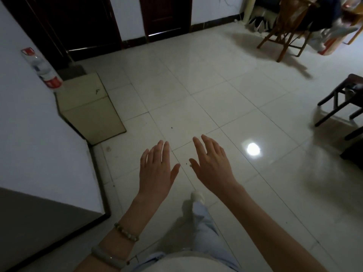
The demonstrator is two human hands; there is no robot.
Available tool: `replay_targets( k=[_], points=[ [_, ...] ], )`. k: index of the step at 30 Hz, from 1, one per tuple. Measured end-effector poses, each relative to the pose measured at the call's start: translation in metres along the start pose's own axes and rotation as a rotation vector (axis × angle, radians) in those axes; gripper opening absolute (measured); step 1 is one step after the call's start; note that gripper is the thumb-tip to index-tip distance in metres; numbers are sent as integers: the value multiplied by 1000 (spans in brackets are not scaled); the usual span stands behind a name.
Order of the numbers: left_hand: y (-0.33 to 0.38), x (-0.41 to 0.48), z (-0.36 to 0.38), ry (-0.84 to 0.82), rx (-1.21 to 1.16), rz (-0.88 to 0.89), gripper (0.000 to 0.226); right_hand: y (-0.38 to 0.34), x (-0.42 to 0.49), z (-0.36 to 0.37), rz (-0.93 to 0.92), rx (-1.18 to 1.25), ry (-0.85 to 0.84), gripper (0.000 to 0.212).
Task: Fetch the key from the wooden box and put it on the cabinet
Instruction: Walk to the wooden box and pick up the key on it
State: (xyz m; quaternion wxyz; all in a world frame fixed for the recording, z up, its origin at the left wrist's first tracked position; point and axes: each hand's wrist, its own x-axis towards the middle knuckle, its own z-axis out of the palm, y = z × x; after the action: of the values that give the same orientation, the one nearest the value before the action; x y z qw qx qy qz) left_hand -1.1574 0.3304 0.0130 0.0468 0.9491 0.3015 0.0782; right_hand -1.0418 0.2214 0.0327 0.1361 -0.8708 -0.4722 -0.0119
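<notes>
Head camera showed my left hand (pixel 157 169) and my right hand (pixel 211 165) held out side by side over the pale tiled floor (pixel 225 99), palms down, fingers spread and slack, neither one grasping anything. I could not find the key or the wooden box anywhere in that view, so the fetch had not begun, as I judged it. At about ten o'clock stood a low cream cabinet (pixel 88 107) against the white wall (pixel 29 124), with a small dark speck on its top that was too small for me to name, and a clear plastic bottle (pixel 42 69) with red bands stood near its far corner. A wooden chair (pixel 288 26) piled with clothes sat at one o'clock, and a dark stool (pixel 341 99) at three o'clock, well apart from me. My foot (pixel 197 195) was stepping forward between my wrists. The room was dim, with one bright glare spot (pixel 253 149) on the glossy tiles, and I reckoned that was the main hazard: a small key could be missed or fumbled in such light, and if it dropped it might skid out of sight on the smooth floor. With my eyes on my hands, I might also have clipped the stool, or knocked the bottle over when setting the key on the cabinet.
</notes>
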Motion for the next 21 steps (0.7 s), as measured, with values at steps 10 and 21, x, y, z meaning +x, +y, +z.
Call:
replay_targets(
  k=[10,21],
  points=[
    [-4,179,9,35,14,-189,67,58,197,6,-185,46,-34,60],
    [-61,338,27,59,22,-388,67,75,391,42,-372,64,-100,59]
  ],
)
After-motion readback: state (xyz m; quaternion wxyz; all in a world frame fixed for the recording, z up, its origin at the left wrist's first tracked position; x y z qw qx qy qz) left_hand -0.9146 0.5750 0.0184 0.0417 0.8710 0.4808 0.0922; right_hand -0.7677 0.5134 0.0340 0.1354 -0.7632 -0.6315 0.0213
